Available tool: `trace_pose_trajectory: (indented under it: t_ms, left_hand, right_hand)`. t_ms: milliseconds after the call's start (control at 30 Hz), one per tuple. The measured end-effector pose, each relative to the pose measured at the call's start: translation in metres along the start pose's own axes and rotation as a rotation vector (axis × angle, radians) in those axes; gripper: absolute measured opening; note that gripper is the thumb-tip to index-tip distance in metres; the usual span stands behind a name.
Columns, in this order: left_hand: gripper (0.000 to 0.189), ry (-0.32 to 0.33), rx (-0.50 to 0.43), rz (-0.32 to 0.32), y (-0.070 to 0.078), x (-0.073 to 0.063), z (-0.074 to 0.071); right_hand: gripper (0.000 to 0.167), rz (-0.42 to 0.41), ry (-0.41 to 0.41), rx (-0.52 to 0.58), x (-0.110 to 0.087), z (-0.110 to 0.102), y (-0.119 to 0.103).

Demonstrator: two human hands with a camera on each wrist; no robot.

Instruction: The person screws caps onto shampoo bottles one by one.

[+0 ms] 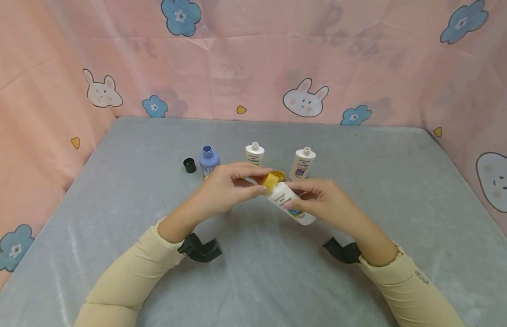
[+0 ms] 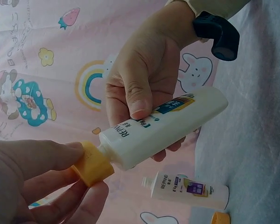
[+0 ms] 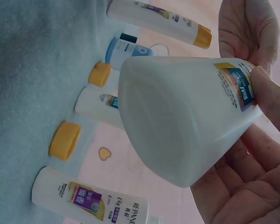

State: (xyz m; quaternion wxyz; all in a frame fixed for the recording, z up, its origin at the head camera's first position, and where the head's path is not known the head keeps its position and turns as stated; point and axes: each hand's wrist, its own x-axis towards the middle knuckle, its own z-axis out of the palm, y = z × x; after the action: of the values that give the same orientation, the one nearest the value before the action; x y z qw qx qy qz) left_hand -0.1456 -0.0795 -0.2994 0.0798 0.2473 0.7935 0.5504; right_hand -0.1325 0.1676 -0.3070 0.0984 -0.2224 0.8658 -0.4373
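My right hand point(image 1: 333, 204) grips a white flat bottle point(image 1: 289, 202) with a blue-and-yellow label, tilted so its neck points up and left. With thumb and fingers, my left hand point(image 1: 221, 188) pinches a yellow cap point(image 2: 92, 164) at that neck. A short stretch of neck shows between cap and shoulder in the left wrist view. The bottle's base point(image 3: 161, 121) faces the right wrist camera. Behind the hands stand two uncapped white bottles point(image 1: 255, 153), the right one point(image 1: 303, 162) with a purple label.
A blue uncapped bottle point(image 1: 209, 160) stands at the back left, beside a black cap point(image 1: 190, 165). Loose yellow caps point(image 3: 65, 141) lie on the grey cloth near the bottles. A yellow-capped white bottle point(image 3: 154, 19) shows in the right wrist view. Pink printed curtain surrounds the table.
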Motion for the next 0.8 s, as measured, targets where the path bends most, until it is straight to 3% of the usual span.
trace_pose_trajectory:
  t_ms: [200,533,800]
  left_hand:
    - [0.037,-0.011,0.047,-0.009,-0.0007,0.0012,0.0014]
    - [0.036,-0.043,0.133,0.015,-0.0003,-0.0006,0.002]
    - [0.035,-0.071,0.127,0.017,-0.0006,-0.0017,0.0009]
  right_hand:
    - [0.035,-0.037,-0.008,-0.01,0.0005,0.0011,0.0008]
    - [0.036,-0.029,-0.034,-0.002,0.0026,0.0026,0.0049]
    - [0.036,-0.02,-0.047,0.023,0.002,0.0011,0.0042]
